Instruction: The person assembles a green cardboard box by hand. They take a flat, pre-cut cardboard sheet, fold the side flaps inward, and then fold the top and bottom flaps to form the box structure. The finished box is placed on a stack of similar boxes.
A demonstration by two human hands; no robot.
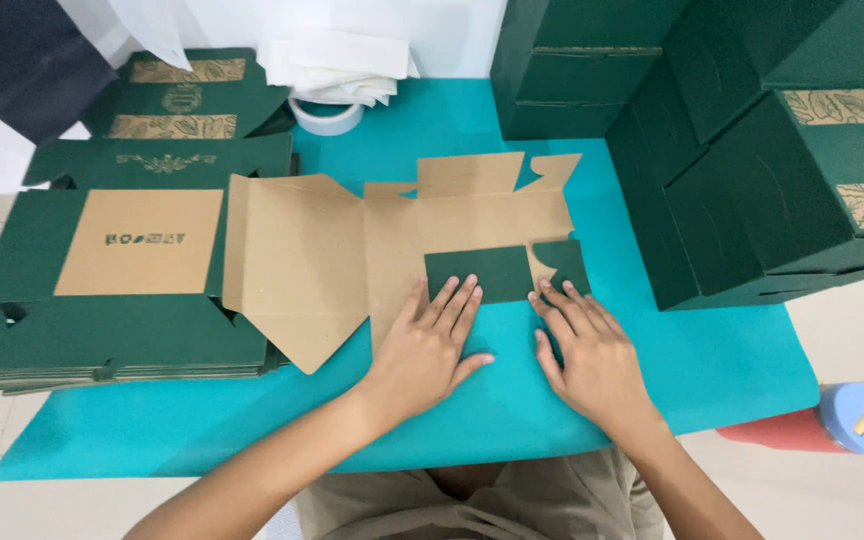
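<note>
The left hand (430, 345) and right hand (584, 350) are lying flat, fingers released, pressing a folded green flap of the flat brown cardboard box blank (392, 240) near the teal table's (512, 400) front edge. The blank's long axis is running left to right. The hands are hiding the flap's lower edge. The stack of flat green cardboard blanks (112, 330) is overhanging the table's left edge.

An unfolded box blank (392, 240), brown inside with green flaps, lies mid-bench. Flat green blanks (122, 300) are stacked at the left edge; assembled green boxes (752, 160) stand at the right edge.
</note>
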